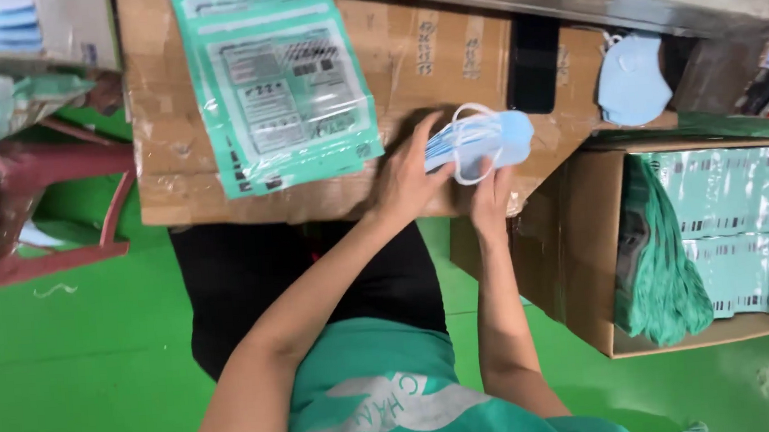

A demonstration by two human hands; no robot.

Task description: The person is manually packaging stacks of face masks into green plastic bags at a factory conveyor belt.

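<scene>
Both my hands hold a small stack of light blue face masks (486, 138) with white ear loops, just above a flat cardboard work surface (427, 51). My left hand (409, 176) grips the stack's left end, fingers curled over it. My right hand (490, 198) supports it from below. A green printed plastic mailer bag (274, 79) lies flat on the cardboard to the left of my hands.
An open cardboard box (586, 256) at the right holds stacked teal packs (733, 192) and a bundle of green bags (658, 260). A single blue mask (631, 80) and a black object (532, 61) lie further back. A red plastic chair (32, 213) stands left on the green floor.
</scene>
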